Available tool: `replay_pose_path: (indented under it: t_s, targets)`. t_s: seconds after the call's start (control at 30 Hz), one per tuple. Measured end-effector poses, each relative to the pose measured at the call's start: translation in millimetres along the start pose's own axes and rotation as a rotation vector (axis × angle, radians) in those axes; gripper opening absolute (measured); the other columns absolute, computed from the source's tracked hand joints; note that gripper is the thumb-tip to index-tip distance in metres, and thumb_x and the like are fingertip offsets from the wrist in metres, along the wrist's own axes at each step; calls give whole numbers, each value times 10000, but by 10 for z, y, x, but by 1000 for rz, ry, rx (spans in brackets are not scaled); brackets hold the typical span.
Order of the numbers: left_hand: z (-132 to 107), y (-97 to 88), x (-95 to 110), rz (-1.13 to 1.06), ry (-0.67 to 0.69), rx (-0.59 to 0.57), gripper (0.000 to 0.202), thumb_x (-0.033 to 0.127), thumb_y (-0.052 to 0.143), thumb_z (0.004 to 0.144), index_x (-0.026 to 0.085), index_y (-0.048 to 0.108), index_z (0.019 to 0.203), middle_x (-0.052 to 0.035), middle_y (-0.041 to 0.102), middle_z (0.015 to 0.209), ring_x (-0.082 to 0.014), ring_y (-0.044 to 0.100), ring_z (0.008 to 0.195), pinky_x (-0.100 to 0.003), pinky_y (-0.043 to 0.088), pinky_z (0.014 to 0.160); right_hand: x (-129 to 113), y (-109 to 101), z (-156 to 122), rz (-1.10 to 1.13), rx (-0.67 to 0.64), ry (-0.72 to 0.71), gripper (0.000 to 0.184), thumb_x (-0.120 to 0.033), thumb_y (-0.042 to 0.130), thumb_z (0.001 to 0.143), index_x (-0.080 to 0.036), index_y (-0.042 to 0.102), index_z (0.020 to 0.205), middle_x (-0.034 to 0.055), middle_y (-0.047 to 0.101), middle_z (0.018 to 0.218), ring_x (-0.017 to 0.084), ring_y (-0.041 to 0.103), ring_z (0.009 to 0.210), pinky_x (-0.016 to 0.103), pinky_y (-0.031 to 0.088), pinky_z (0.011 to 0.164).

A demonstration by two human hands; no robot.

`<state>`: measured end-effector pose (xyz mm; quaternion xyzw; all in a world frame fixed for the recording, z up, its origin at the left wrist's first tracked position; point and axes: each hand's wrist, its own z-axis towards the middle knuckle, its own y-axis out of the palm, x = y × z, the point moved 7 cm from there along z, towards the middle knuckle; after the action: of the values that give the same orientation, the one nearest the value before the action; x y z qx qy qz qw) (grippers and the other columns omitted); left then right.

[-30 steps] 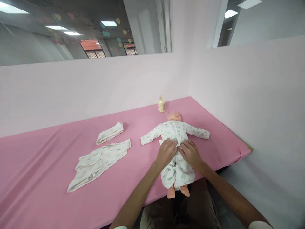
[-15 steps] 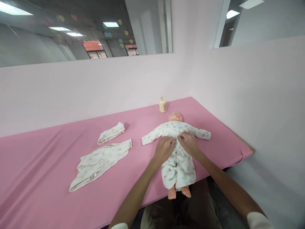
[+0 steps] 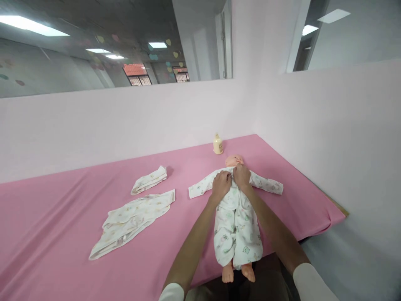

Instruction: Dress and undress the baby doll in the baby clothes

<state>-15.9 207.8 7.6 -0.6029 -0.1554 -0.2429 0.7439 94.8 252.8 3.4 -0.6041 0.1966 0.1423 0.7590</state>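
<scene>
On its back lies a baby doll point(image 3: 234, 160), its arms spread and its bare feet at the front edge of the pink-covered table point(image 3: 188, 246). It wears a white patterned baby top point(image 3: 230, 198) and matching trousers point(image 3: 238, 238). My left hand point(image 3: 222, 184) is closed on the front of the top at the chest. Beside it, my right hand point(image 3: 242, 176) pinches the top just below the doll's chin. The fabric between my fingertips is mostly hidden.
To the left lie a folded white patterned cloth point(image 3: 149, 180) and a spread white patterned garment point(image 3: 134, 219). A cream pump bottle point(image 3: 218, 144) stands behind the doll's head. Pale walls point(image 3: 125, 121) border the table at the back and right.
Both hands have moved up the doll's front, from the belly to the upper chest near the neck. The camera view has shifted slightly.
</scene>
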Motion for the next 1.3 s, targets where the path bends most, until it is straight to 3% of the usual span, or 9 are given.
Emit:
replay_pose_path:
  t_s: [0.17, 0.3, 0.47, 0.73, 0.97, 1.17, 1.23, 1.3]
  targets:
    - [154, 22, 56, 141, -23, -3, 337, 246, 437, 920, 189, 603, 1208, -98, 657, 1092, -262, 546, 1074, -372, 393, 919, 113, 35, 8, 180, 113, -12, 324, -213, 331, 916, -163, 641, 831, 87, 684, 837, 191, 587, 712, 281, 351, 625]
    - [247, 121, 74, 172, 7, 4, 388, 269, 435, 931, 247, 568, 1295, -110, 614, 1109, -273, 538, 1063, -378, 399, 890, 166, 26, -42, 393, 223, -148, 294, -271, 366, 895, -182, 603, 744, 61, 662, 753, 183, 543, 678, 276, 338, 624]
    - [293, 202, 36, 109, 66, 57, 259, 271, 472, 922, 201, 682, 1055, -91, 618, 992, -235, 546, 968, -352, 411, 862, 225, 13, -96, 661, 267, -238, 241, -291, 418, 856, -186, 578, 710, 48, 644, 743, 180, 546, 702, 284, 384, 682]
    - [287, 181, -32, -112, 112, 199, 157, 253, 521, 881, 185, 640, 806, -47, 598, 839, -182, 534, 834, -311, 415, 787, 342, 80, -51, 1015, 90, -128, 210, -332, 489, 795, -179, 591, 693, -5, 592, 668, 161, 529, 675, 278, 411, 666]
    - [313, 195, -136, -163, 20, 209, 182, 262, 535, 856, 172, 558, 698, -40, 576, 780, -170, 513, 782, -287, 391, 729, 359, 89, -53, 868, 161, -111, 158, -339, 572, 752, -196, 573, 819, -1, 607, 749, 167, 537, 716, 303, 426, 719]
    - [319, 178, -203, -232, -9, 206, 223, 309, 521, 868, 174, 550, 693, -20, 572, 752, -150, 511, 741, -268, 391, 696, 294, 31, -189, 509, 213, -165, 193, -339, 600, 744, -198, 570, 872, 57, 607, 917, 217, 539, 859, 365, 402, 831]
    - [315, 181, -227, -262, -19, 207, 206, 328, 517, 877, 173, 587, 761, -12, 574, 748, -145, 515, 727, -266, 400, 693, 235, -4, -280, 363, 231, -221, 162, -286, 570, 765, -189, 594, 892, 76, 621, 942, 240, 532, 914, 378, 377, 864]
    - [290, 174, -230, -279, -12, 220, 180, 296, 523, 875, 179, 626, 965, -6, 589, 771, -147, 534, 743, -273, 422, 730, 178, -33, -360, 248, 241, -271, 132, -232, 519, 801, -178, 619, 869, 92, 640, 924, 249, 525, 927, 374, 361, 863]
